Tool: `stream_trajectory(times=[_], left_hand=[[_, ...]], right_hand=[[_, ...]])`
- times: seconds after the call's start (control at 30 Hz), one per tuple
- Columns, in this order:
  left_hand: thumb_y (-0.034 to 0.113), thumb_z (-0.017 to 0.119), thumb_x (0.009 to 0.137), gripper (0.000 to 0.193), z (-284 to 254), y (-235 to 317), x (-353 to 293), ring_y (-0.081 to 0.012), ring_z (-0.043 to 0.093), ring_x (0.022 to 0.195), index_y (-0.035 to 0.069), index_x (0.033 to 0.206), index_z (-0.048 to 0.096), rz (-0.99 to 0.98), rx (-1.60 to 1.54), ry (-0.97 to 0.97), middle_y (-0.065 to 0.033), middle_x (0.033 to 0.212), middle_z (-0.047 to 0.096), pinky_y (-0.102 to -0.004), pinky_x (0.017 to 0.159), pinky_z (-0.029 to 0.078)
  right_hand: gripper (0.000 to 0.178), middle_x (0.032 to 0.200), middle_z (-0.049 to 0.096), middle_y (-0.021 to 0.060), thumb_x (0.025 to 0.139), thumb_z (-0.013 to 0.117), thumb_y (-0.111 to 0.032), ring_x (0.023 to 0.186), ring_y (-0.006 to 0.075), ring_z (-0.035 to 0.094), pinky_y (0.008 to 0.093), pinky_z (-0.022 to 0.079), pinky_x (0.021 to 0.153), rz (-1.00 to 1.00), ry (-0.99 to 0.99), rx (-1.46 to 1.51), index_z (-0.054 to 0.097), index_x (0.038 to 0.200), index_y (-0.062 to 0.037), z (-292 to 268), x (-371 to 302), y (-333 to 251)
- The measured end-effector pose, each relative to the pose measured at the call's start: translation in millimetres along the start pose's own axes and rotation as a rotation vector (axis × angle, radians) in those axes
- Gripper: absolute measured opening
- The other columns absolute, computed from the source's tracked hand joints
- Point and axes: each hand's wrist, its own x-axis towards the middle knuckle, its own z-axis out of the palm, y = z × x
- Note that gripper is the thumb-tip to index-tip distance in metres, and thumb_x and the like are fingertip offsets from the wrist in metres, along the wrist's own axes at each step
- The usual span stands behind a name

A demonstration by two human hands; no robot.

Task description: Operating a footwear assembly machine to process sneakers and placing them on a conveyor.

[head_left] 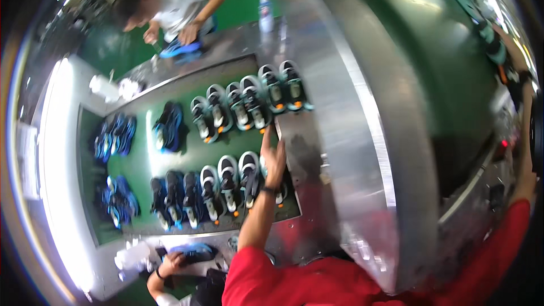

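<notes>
— Where had the left hand (274, 158) got to?

— I saw it stretched forward over the green conveyor belt (141, 164), fingers extended and pointing away from me, resting at the near row of sneakers (218, 190). The grip looked spread flat, not closed round anything. The black and white sneaker (249, 178) lay just to its left, touching or nearly so; another shoe sat partly hidden beneath the wrist.

— Which way did that shoe run?

— Its long axis ran roughly along the forearm, toe away from me, so the hand lay alongside it, not across. A second row of teal and white sneakers (249, 105) stood beyond the fingertips, near but apart. Blue sneakers (116, 136) were well off to the left.

— And the right hand (524, 184)?

— Far out at the right rim, the red sleeve reaching up beside a dark machine. I couldn't tell whether that grip was open or closed. The left was plainly the nearer hand.

— Surfaces?

— Brushed metal table (334, 153), smooth and shiny; matte belt; shoes with laced mesh uppers and rubbery soles. Two other people handled blue shoes at the far and near ends.
</notes>
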Motion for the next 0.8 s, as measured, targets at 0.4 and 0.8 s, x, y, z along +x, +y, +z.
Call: stream_trajectory(times=[0.4, 0.8], left_hand=[[0.011, 0.065, 0.092, 0.051, 70, 208, -314, -0.0259, 0.057, 0.119, -0.002, 0.137, 0.045, -0.545, -0.277, -1.221, -0.0162, 0.131, 0.058, -0.0399, 0.106, 0.041], [0.046, 0.078, 0.079, 0.100, 252, 406, -429, -0.0244, 0.050, 0.123, 0.002, 0.149, 0.021, 0.404, -0.819, -1.191, -0.0138, 0.139, 0.045, -0.0392, 0.102, 0.041]], right_hand=[[0.071, 0.140, 0.047, 0.0208, 0.070, 0.069, -0.050, 0.130, 0.0362, 0.042, 0.0358, 0.032, 0.109, 0.000, 0.362, -0.769, 0.064, 0.116, 0.0028, 145, -137, -119], [0.092, 0.107, 0.051, 0.0133, 0.056, 0.083, -0.035, 0.098, 0.0315, 0.051, 0.0423, 0.038, 0.083, -0.213, 0.954, -1.288, 0.045, 0.134, -0.0047, 278, -482, -139]])
